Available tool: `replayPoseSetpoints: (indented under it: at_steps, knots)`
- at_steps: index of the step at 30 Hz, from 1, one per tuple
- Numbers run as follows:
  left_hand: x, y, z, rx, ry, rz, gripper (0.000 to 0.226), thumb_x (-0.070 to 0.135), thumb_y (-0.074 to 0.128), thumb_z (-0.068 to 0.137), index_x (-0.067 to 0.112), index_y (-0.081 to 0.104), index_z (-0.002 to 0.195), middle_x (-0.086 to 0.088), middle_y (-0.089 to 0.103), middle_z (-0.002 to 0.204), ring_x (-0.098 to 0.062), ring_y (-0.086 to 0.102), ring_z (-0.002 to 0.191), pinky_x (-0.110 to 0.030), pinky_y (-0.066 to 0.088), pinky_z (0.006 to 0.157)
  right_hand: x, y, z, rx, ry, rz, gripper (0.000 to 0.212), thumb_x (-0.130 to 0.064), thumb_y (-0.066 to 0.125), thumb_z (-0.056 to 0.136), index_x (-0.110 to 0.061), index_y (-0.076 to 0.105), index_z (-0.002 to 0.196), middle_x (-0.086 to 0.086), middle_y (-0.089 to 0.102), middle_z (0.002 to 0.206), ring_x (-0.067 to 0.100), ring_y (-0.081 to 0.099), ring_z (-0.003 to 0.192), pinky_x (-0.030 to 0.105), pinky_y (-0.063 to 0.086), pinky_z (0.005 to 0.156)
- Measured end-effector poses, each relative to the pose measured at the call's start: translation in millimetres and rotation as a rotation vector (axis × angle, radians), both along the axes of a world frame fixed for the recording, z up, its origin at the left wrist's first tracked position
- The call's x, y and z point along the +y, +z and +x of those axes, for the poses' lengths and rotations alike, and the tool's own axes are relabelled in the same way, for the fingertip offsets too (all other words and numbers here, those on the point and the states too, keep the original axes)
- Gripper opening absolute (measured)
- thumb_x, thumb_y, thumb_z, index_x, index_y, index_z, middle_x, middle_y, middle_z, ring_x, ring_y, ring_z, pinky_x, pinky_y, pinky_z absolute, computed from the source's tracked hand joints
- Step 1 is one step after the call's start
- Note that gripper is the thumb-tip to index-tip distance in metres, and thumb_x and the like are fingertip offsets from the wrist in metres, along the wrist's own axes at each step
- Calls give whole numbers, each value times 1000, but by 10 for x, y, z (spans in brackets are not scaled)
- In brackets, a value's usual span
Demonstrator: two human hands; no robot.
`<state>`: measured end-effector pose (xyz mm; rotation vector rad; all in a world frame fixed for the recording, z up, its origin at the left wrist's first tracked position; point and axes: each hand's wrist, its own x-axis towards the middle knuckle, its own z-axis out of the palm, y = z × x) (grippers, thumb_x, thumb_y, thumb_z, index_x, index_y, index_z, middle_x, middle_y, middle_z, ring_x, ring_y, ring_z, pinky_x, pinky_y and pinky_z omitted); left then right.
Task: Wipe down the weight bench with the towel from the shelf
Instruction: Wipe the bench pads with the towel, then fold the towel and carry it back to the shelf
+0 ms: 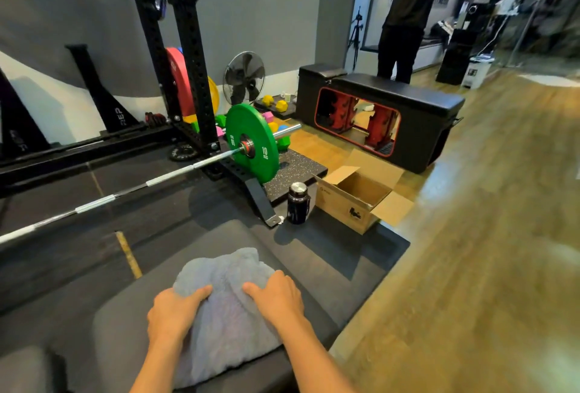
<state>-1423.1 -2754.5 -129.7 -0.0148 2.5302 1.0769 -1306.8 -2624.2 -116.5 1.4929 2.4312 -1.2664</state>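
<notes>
A bunched grey-blue towel (224, 308) lies on the dark padded weight bench (125, 326) right below me. My left hand (174, 314) presses flat on the towel's left side, fingers bent over a fold. On the towel's right side rests my right hand (277, 297), palm down and fingers spread on the cloth. The towel covers the middle of the pad; the bench's far end shows beyond it.
A barbell with a green 10 kg plate (252, 143) lies across the black mat by the rack (188, 56). A black bottle (297, 202) and an open cardboard box (357, 198) stand past the bench. A black storage bench (386, 116) and a standing person (408, 12) are farther back.
</notes>
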Motion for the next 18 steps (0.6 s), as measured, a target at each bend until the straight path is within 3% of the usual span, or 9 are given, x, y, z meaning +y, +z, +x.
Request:
replayPoseSetpoints:
  at_steps: [2,4,10,14,18]
  knots:
    - [-46,16,15,43,-99,-17,46,44,72,78,7,67,105,-20,67,113,-41,58,105,-42,49,86,-38,21,-29,-11,8,8,67,-53,60,85,-10,41,132,12,51,136,32,50,124,38,43,96]
    - [-96,8,7,106,-168,-29,40,41,65,85,11,62,111,-18,65,116,-41,58,106,-41,46,84,-91,42,-68,9,2,-24,63,-49,60,86,-10,37,131,12,53,135,32,51,124,39,43,96]
    - [-180,-40,-129,118,-261,68,54,45,56,91,19,45,137,-13,58,134,-40,50,121,-41,37,95,-142,32,-161,52,-72,-97,68,-52,63,78,-20,34,131,5,53,134,28,52,122,34,43,93]
    - [-148,-10,-197,99,-291,216,42,38,52,94,20,48,132,-11,60,128,-39,51,117,-38,36,87,-201,28,-185,105,-72,-85,65,-54,58,84,-23,41,138,0,52,138,23,50,124,31,41,98]
    - [-144,25,-225,69,-287,295,38,40,47,96,24,48,131,-8,60,128,-37,51,116,-40,38,93,-244,-10,-173,245,-150,-115,54,-42,61,88,-22,47,137,1,55,135,17,54,116,35,45,98]
